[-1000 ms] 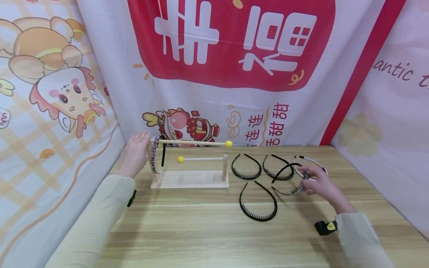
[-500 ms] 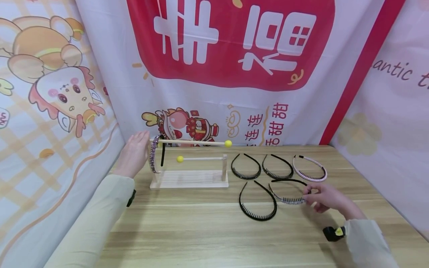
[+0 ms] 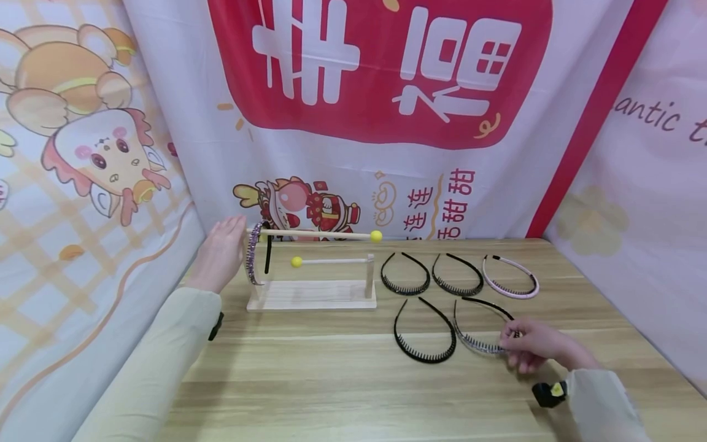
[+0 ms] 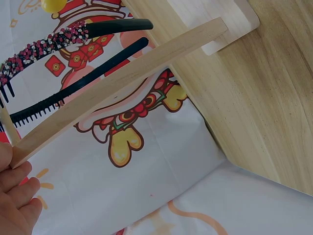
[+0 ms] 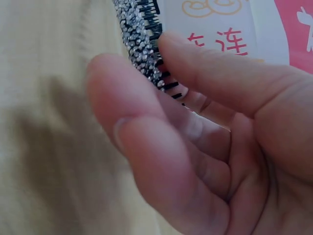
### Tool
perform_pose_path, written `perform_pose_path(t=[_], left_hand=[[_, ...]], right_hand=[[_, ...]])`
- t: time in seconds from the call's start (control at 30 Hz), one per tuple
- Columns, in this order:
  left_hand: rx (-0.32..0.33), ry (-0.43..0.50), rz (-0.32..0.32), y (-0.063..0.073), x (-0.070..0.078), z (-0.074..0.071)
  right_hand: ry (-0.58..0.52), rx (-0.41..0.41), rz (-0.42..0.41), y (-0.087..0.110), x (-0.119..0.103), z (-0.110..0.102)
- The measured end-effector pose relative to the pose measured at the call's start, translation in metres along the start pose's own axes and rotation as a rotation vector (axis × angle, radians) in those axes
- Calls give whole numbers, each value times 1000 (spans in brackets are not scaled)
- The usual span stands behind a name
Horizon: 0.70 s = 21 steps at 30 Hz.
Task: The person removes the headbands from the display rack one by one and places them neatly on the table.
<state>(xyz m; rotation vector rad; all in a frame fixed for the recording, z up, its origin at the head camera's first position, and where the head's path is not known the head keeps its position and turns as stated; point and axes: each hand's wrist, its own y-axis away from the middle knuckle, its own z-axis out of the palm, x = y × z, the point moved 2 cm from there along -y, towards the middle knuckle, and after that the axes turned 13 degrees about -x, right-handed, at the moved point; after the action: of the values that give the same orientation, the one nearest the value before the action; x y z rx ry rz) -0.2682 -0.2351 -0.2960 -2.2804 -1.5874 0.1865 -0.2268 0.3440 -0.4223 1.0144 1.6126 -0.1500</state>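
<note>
My right hand (image 3: 530,347) pinches a headband (image 3: 480,344) with silver rhinestones and black comb teeth, low over the table at the right. In the right wrist view its sparkling band (image 5: 139,41) sits between thumb and fingertips. At the left, my left hand (image 3: 221,255) holds the top of the upright of a wooden headband stand (image 3: 312,301); thumb and fingers meet the post's end (image 4: 29,147) in the left wrist view. A headband with pink and purple stones (image 3: 252,255) hangs on the upper rod (image 3: 320,234), close beside that hand.
Two black headbands (image 3: 405,290) (image 3: 458,291) and a pink headband (image 3: 521,295) lie in a back row. Another black headband (image 3: 425,358) lies in front, left of the silver one. The stand's lower rod (image 3: 331,262) ends in a yellow ball. Printed cloth walls (image 3: 624,245) border the table.
My right hand has brought the silver rhinestone headband down and toward me, away from the back row, so it now lies lower beside the front black headband. The left hand stays on the stand.
</note>
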Motion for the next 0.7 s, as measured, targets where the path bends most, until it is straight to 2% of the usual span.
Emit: perform_pose_path(t=[0.23,0.7], left_hand=[[13,-5,6,-1,-1,0],[15,-7,10,-2,-3,3]], right_hand=[[-70,-12,-6,-5,8,7],[-32,28,56,-8,3,13]])
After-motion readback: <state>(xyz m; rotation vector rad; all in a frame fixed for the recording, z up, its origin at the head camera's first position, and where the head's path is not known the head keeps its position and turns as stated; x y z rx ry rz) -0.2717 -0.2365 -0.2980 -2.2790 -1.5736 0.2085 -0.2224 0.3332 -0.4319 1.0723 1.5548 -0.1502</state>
